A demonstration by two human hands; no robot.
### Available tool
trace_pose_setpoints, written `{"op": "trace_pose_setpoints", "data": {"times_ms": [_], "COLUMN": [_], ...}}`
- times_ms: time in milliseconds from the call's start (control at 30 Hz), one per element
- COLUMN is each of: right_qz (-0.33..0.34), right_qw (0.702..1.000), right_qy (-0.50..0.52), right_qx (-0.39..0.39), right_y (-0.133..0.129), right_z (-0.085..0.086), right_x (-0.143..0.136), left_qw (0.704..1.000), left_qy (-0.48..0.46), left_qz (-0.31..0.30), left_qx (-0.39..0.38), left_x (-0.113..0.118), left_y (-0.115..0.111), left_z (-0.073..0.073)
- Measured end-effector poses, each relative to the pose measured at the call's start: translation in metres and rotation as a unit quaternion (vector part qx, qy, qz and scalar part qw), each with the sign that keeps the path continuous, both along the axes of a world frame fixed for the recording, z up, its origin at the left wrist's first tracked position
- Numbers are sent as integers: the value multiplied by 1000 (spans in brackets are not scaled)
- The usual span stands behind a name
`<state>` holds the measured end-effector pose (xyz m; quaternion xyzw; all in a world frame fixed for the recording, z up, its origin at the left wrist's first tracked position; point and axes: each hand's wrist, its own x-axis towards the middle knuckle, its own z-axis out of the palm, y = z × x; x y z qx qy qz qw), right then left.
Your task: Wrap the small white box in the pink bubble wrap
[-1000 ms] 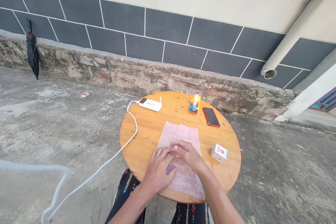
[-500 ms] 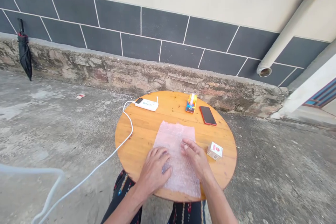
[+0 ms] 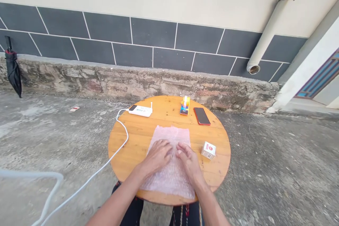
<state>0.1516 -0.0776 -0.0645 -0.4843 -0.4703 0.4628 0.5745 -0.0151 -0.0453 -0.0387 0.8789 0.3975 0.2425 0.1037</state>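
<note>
From the head camera we see our left hand (image 3: 158,156) and right hand (image 3: 188,159) pressed flat, fingers spread and gripping nothing, side by side on the bubble wrap sheet (image 3: 169,162) — it lies at the near middle of the round wooden table (image 3: 127,148). Just right of it sits a small white box (image 3: 208,150) with a red mark; its print is too small to read. Farther back lie a white power bank (image 3: 140,111), a colourful tape dispenser (image 3: 185,105) and a red phone (image 3: 201,116).
</note>
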Motion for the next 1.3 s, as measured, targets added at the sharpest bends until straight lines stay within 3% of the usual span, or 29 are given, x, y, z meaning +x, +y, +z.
{"op": "trace_pose_setpoints", "data": {"times_ms": [133,233,433,600,733,867,967,1033,1133,1200,1300], "right_qz": [-4,-4,12,47,21,-51,-77,-55,16,62,101], "right_qw": [1000,1000,998,995,993,994,993,973,891,834,778], "right_qy": [-7,2,45,67,73,51,-80,-224,-435,-529,-604], "right_qx": [5,5,-46,-62,-91,-82,-44,26,131,142,143], "right_y": [1,1,2,24,36,11,-20,-34,-45,-50,-66], "right_z": [-4,-5,11,33,33,22,16,15,20,24,23], "right_x": [-2,-1,7,-3,7,41,50,39,7,-12,-17], "left_qw": [998,997,995,995,994,994,994,994,995,995,995], "left_qy": [-16,-23,-51,-54,-53,-54,-51,-43,-36,-34,-36], "left_qz": [58,73,79,83,92,92,94,94,90,88,88], "left_qx": [14,22,30,26,23,24,29,34,39,40,42], "left_x": [-34,-51,-48,-48,-48,-47,-48,-48,-48,-47,-47], "left_y": [18,20,15,13,11,13,14,15,15,15,15], "left_z": [-24,-31,-30,-26,-24,-25,-27,-28,-28,-28,-27]}}
